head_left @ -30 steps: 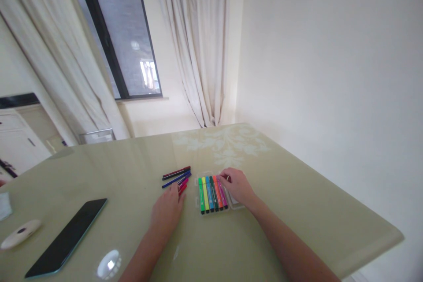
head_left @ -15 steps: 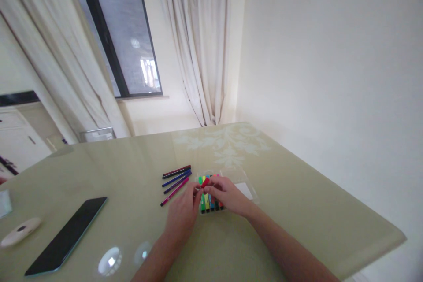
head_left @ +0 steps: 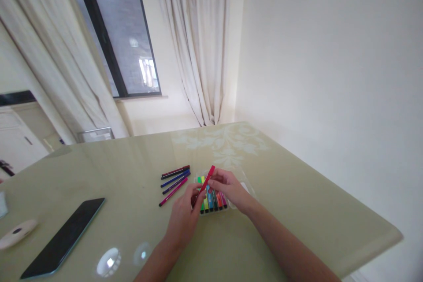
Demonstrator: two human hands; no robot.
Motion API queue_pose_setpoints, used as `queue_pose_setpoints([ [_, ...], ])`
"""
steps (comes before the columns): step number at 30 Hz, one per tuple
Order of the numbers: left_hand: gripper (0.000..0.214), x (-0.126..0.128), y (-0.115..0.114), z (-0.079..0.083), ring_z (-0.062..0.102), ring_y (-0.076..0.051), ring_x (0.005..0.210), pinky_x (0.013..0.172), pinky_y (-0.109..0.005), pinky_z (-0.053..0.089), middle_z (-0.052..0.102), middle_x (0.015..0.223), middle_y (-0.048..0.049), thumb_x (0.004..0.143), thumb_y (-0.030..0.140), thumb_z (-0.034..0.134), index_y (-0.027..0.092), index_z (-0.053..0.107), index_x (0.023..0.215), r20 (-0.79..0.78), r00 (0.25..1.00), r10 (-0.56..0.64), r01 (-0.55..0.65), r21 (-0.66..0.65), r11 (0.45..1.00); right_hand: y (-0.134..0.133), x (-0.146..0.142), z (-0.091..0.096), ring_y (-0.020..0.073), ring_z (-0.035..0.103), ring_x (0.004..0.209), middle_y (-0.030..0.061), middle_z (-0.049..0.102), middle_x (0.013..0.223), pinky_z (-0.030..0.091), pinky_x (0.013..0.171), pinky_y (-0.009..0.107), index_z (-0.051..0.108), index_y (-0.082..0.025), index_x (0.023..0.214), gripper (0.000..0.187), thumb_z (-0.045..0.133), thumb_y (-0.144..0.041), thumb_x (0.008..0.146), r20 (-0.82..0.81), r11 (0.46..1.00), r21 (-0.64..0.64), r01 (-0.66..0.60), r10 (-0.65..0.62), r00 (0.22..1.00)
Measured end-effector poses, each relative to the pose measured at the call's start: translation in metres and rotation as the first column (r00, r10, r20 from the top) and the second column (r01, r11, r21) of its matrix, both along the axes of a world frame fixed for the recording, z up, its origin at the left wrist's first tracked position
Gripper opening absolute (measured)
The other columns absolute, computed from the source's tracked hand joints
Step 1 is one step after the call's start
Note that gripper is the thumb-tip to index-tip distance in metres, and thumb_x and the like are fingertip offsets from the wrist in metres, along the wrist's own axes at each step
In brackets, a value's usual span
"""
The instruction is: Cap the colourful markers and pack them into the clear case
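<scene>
Markers [head_left: 215, 201] lie in a case [head_left: 250, 184] on the table [head_left: 139, 172], right of loose pens [head_left: 175, 184] and a tablet [head_left: 66, 235].

hands [head_left: 181, 213] 2 | red pen [head_left: 209, 176] 1 | loose pens [head_left: 175, 179] 5 | cased pens [head_left: 210, 201] 6 | tablet [head_left: 64, 239] 1 | curtains [head_left: 205, 44] 2

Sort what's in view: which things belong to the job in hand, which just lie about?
In the work: red marker, clear case, cased markers, loose markers.

Apparently lying about: dark tablet, pale oval object, whitish item at the left edge.
</scene>
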State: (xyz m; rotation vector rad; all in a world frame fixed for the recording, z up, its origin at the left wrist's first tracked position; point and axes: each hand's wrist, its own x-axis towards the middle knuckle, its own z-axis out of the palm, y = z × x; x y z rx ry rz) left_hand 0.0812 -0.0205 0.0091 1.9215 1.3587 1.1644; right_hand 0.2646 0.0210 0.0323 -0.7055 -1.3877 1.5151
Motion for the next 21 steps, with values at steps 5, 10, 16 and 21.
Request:
queue_pose_setpoints([
  [5, 0.038, 0.0014, -0.0023, 0.0008, 0.07, -0.02, 0.069, 0.068, -0.032, 0.054, 0.079, 0.101, -0.0059, 0.104, 0.049, 0.039, 0.023, 0.058, 0.125, -0.026, 0.998, -0.057, 0.054, -0.085, 0.995, -0.0004, 0.0024, 0.003, 0.0154, 0.064, 0.076, 0.0008, 0.07, 0.084, 0.049, 0.074, 0.029, 0.068, -0.018, 0.094, 0.037, 0.081, -0.051, 0.08, 0.017, 0.999, 0.011, 0.04, -0.04, 0.999],
  [10, 0.046, 0.0041, -0.003, -0.0009, 0.066, -0.019, 0.059, 0.06, -0.03, 0.05, 0.079, 0.101, -0.0059, 0.104, 0.051, 0.034, 0.023, 0.051, 0.136, -0.022, 0.997, -0.07, 0.066, -0.148, 0.987, 0.0011, 0.0051, 0.0045, 0.0166, 0.064, 0.076, 0.0016, 0.072, 0.084, 0.047, 0.071, 0.029, 0.069, -0.019, 0.094, 0.043, 0.081, -0.056, 0.077, 0.066, 0.997, 0.027, 0.078, -0.08, 0.995],
  [16, 0.049, 0.0066, -0.0036, -0.0035, 0.061, -0.017, 0.055, 0.056, -0.029, 0.047, 0.078, 0.094, -0.0049, 0.105, 0.052, 0.032, 0.021, 0.046, 0.141, 0.027, 0.997, -0.074, 0.077, -0.172, 0.982, -0.0002, 0.0053, 0.0061, 0.0151, 0.063, 0.073, 0.0006, 0.07, 0.08, 0.046, 0.07, 0.027, 0.07, -0.018, 0.091, 0.041, 0.081, -0.055, 0.079, 0.04, 0.998, 0.044, 0.043, -0.045, 0.998],
  [21, 0.045, 0.008, -0.0057, -0.0038, 0.064, -0.019, 0.067, 0.065, -0.029, 0.048, 0.072, 0.082, -0.0001, 0.103, 0.05, 0.042, 0.022, 0.046, 0.138, 0.009, 0.993, -0.12, 0.12, -0.09, 0.989, 0.0019, 0.0077, 0.0048, 0.0148, 0.064, 0.071, 0.0013, 0.071, 0.079, 0.044, 0.067, 0.026, 0.067, -0.017, 0.093, 0.04, 0.081, -0.053, 0.081, 0.014, 0.995, 0.017, 0.099, -0.099, 0.995],
])
